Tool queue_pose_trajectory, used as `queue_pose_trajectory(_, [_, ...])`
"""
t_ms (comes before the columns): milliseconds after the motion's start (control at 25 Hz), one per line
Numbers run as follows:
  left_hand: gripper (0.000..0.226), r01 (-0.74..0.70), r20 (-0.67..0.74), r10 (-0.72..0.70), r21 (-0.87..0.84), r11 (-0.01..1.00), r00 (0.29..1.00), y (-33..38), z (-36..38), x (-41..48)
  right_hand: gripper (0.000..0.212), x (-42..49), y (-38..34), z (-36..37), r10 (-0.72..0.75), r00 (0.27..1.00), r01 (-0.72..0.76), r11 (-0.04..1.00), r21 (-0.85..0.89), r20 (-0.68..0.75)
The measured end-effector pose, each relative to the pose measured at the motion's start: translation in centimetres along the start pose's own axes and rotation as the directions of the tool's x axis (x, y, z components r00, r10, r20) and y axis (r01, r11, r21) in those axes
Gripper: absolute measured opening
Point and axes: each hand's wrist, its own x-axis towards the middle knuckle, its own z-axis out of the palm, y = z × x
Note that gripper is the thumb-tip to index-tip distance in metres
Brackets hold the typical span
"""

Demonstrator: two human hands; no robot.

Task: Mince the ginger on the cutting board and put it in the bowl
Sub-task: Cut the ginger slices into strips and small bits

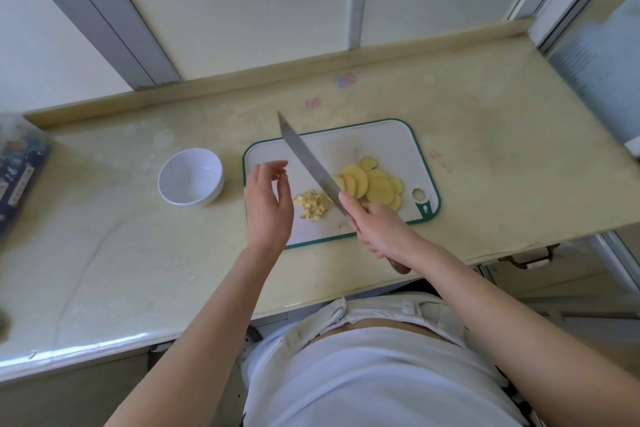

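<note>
1. Your pale beige stone countertop (485,149) carries everything: one board, one bowl.
2. The white plastic cutting board with a green rim (374,146) lies flat in the middle of the counter, its hanging hole at the right near corner.
3. One long steel-bladed kitchen knife (308,163) crosses the board on a slant. Its tip points up-left past the far edge and its dark handle end shows under your wrist.
4. Your right hand (381,229) is clenched round the knife handle, forefinger up by the heel of the blade.
5. Your left hand (266,204) is released, fingers loosely spread and gripping nothing, over the board's left end. You cannot tell whether it touches the board.
6. One round white bowl (214,196) stands upright left of the board and apart from it, showing only its white inside.
7. The pale yellow ginger slices (377,187), thin rounds with tan edges, lie fanned and overlapping on the board's right half, right of the blade. They overlap too much for a sure count.
8. One small heap of diced pale yellow ginger bits (311,206) sits on the board left of the blade, between your hands.
</note>
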Motion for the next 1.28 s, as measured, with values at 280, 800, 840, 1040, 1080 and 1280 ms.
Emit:
queue_pose_trajectory(280, [0.023,-0.239,0.186,0.237,-0.010,0.971,0.954,1.8,-1.8,0.7,0.046,-0.9,0.9,-0.4,-0.344,0.939,0.215,0.529,-0.821,0.025])
queue_pose_trajectory(800, [0.036,-0.331,0.788,0.175,0.038,0.943,0.590,-1.6,0.1,-0.6,0.054,-1.6,2.7,-0.5,-0.416,0.906,0.226,0.330,-0.916,0.074])
queue_pose_trajectory(840, [0.036,-0.304,0.772,0.159,0.047,0.952,0.616,-1.7,0.2,-0.4,0.051,-1.7,2.7,-0.5,-0.421,0.904,0.232,0.340,-0.911,0.073])
queue_pose_trajectory(1040, [0.034,-0.310,0.646,0.221,0.026,0.950,0.731,-1.5,-0.2,-0.2,0.052,-1.7,3.7,-0.7,-0.416,0.908,0.218,0.396,-0.892,0.037])
queue_pose_trajectory(1080, [0.035,-0.377,0.634,0.287,0.006,0.926,0.718,-1.4,-0.4,-0.5,0.053,-1.7,3.8,-0.8,-0.409,0.912,0.207,0.404,-0.891,0.026])
queue_pose_trajectory(1280, [0.042,-0.430,0.692,0.302,0.013,0.903,0.655,-2.6,-1.1,-1.7,0.055,-1.7,4.0,-0.8,-0.394,0.919,0.191,0.394,-0.899,0.023])
